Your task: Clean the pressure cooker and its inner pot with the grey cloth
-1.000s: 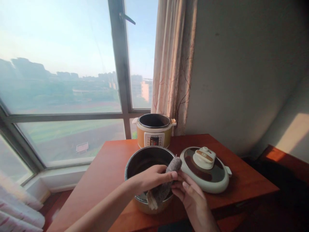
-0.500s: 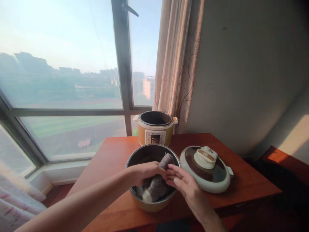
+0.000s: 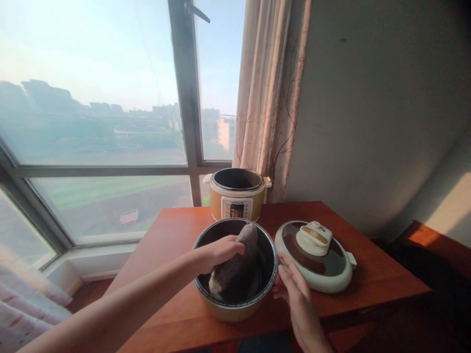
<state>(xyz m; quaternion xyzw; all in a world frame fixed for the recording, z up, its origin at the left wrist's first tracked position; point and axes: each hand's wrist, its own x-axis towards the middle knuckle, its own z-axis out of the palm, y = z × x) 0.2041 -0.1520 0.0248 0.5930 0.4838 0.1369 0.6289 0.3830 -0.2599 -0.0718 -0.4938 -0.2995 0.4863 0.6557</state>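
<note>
We took the pot (image 3: 232, 313) as the dial's centre, twelve o'clock pointing away from the wearer. It appears to stand upright on the wooden surface (image 3: 165, 235); its underside is out of sight. Inside it, we found a grey, rough-textured roll (image 3: 237, 272) slanting from one o'clock down to eight, with a paler end at the lower left. We could not establish its material, and part of its length is covered by the left hand (image 3: 220, 252).

The left hand is clamped around the roll from the nine o'clock side; the fingertips beneath it are hidden. The right hand (image 3: 294, 287) is at four o'clock, fingers bent at the pot's outer rim. Whether it grips the rim or merely rests against it, we cannot tell. Both forearms are cut off by the lower edge of the view.

At twelve o'clock stands the cooker body (image 3: 237, 193), its foot partly concealed by the pot. Its control panel (image 3: 237, 208) carries lettering too small for us to read. At two o'clock lies the lid (image 3: 314, 262), knob upward, just beside the pot. The curtain (image 3: 263, 88), beyond the cooker body, is cropped at the top.
</note>
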